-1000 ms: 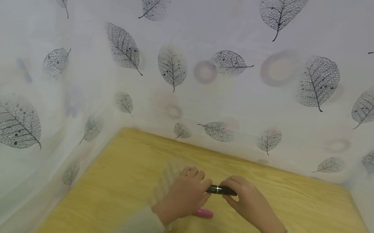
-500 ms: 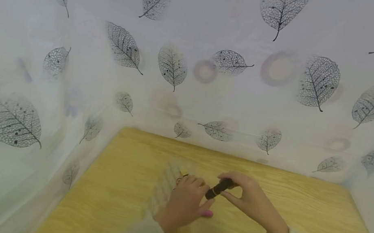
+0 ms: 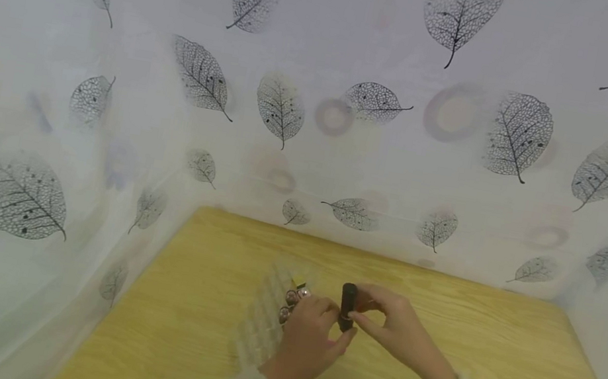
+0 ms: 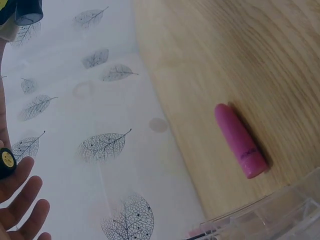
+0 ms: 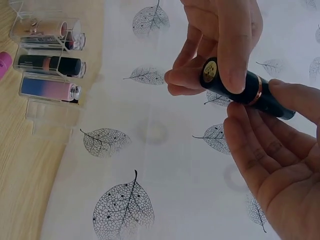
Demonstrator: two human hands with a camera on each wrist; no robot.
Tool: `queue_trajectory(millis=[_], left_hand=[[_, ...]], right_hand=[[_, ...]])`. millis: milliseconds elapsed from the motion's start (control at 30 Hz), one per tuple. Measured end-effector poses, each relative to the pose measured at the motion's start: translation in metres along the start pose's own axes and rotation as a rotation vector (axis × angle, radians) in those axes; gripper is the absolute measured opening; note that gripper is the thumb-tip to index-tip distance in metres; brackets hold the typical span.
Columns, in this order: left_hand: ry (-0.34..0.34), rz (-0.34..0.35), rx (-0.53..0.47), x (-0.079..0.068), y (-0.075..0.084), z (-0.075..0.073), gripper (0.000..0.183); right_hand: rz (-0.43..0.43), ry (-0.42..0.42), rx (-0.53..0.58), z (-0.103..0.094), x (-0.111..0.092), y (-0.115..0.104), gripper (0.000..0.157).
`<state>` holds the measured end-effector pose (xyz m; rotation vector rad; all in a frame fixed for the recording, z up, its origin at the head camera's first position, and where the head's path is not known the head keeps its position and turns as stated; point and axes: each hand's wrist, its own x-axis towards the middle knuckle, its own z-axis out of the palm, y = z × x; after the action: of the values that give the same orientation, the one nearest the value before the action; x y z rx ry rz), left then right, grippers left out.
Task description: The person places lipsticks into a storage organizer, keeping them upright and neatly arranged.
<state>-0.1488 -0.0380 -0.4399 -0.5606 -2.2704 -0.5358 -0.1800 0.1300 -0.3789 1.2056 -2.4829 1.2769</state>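
A black capped lipstick tube (image 3: 348, 304) with a gold band stands nearly upright between the two hands in the head view. My right hand (image 3: 393, 322) pinches its upper part between thumb and fingers. Lower down, my left hand (image 3: 305, 344) grips the bottom end. In the right wrist view the same lipstick (image 5: 252, 90) shows a round gold label on its end, with thumbs and fingers of both hands on it. A pink tube (image 4: 240, 142) lies on the table in the left wrist view; the left hand hides it in the head view.
Left of the hands is a clear plastic organizer (image 3: 254, 325) with rows of compartments. Several lipsticks lie in it, among them a blue-pink one (image 5: 47, 88) and a black one (image 5: 47, 64). Leaf-printed white curtains (image 3: 346, 156) surround the wooden table (image 3: 493, 355).
The lipstick has swung from level through a slant to nearly upright. My left hand has shifted slightly right and down, uncovering lipstick ends in the organizer and covering the pink tube.
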Motion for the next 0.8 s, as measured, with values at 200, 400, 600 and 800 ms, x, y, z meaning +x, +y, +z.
queue_trajectory(millis=[200, 400, 600, 800], left_hand=[[-0.012, 0.003, 0.027, 0.002, 0.0, -0.004, 0.025], [-0.109, 0.058, 0.059, -0.001, -0.008, -0.009, 0.033], [-0.304, 0.031, 0.092, -0.016, -0.032, -0.012, 0.035], [-0.277, 0.013, 0.198, -0.031, -0.078, -0.006, 0.02]], right_hand=[[0.021, 0.004, 0.024, 0.003, 0.0, 0.001, 0.029], [0.003, 0.031, 0.054, 0.003, 0.0, 0.002, 0.028], [-0.006, 0.05, 0.06, 0.003, 0.0, 0.002, 0.03], [-0.02, 0.051, 0.042, 0.003, 0.0, 0.003, 0.031]])
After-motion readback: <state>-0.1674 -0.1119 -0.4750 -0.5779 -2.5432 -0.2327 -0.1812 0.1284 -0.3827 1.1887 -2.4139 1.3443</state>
